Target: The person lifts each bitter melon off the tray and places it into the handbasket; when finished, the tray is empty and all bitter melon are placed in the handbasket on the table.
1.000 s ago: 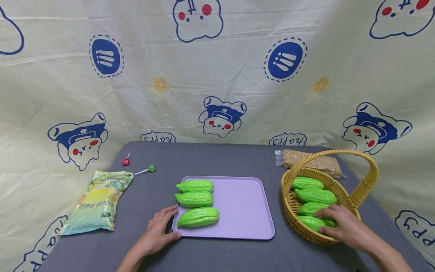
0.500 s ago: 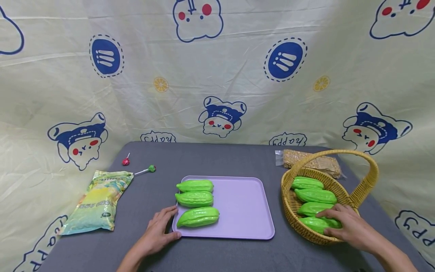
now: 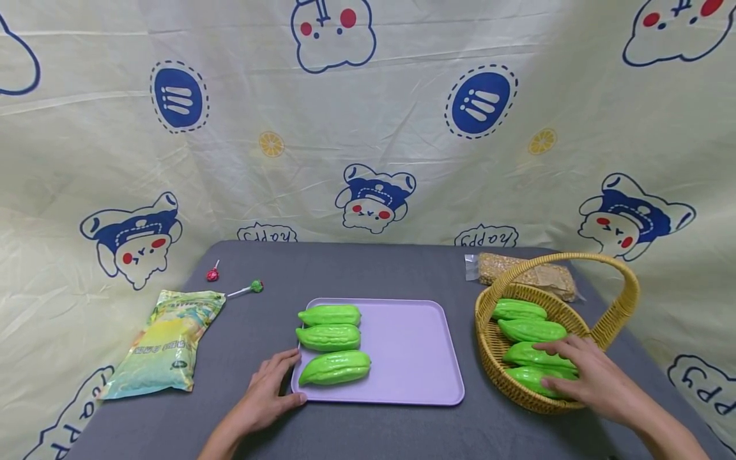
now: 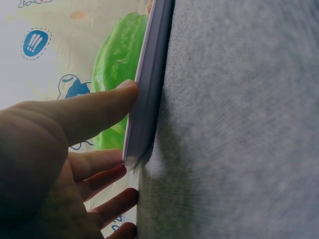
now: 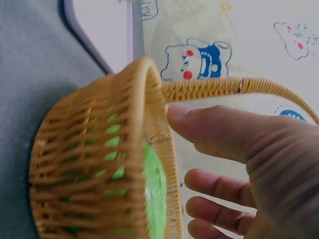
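Observation:
A lilac tray [image 3: 411, 351] lies mid-table with three glossy green bitter melons, one of them [image 3: 335, 367] nearest the front, along its left side. My left hand [image 3: 266, 393] touches the tray's near-left corner, thumb tip on the front rim and fingers fairly straight at the side, as the left wrist view shows. To the right stands a woven basket [image 3: 489, 358] with several bitter melons in a column. Over its front right rim is my right hand [image 3: 595, 377], thumb and fingers apart above the two nearest melons [image 3: 531, 378]. In the right wrist view these fingers [image 5: 219, 186] hold nothing.
The basket's tall arched handle [image 3: 623, 306] rises on the right, close to my right hand. Behind the basket lies a clear bag of grain [image 3: 520, 271]. At left are a yellow-green snack bag [image 3: 167, 345], a red lollipop [image 3: 213, 275] and a green lollipop [image 3: 257, 286].
My right hand has drawn its fingers off the front bitter melon in the basket, which has shifted slightly; thumb and fingers are wider apart. The left hand and the tray stay put.

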`<state>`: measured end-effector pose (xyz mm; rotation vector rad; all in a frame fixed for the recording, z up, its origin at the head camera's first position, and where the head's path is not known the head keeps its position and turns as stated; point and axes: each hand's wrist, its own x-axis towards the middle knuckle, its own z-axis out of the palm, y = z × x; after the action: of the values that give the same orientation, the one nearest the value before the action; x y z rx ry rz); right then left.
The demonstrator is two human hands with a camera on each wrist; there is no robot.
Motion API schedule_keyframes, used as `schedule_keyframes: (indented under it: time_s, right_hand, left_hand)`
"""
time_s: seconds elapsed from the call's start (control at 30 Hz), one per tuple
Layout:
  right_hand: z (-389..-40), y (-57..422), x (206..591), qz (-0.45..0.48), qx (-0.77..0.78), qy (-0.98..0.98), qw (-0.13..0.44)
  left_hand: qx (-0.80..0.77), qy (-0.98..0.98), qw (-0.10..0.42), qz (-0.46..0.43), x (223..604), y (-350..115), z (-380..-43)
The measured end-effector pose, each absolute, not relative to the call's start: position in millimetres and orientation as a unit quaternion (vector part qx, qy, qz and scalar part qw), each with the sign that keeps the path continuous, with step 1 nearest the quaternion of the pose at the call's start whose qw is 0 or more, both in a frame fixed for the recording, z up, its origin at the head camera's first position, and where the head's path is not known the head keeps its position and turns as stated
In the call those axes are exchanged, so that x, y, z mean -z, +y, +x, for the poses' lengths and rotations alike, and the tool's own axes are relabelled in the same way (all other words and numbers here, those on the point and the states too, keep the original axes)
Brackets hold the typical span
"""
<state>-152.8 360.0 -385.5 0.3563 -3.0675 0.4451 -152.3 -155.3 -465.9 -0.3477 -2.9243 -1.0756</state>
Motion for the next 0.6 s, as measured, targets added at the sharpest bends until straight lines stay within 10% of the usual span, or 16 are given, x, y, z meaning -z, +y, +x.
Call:
schedule_keyframes:
  time_s: [0.6]
  right_hand:
    - [-148, 292, 372, 0.210, -0.172, -0.944, 0.190]
  left_hand:
    - [0.347, -0.931, 0.003, -0.109, 466, -155, -152]
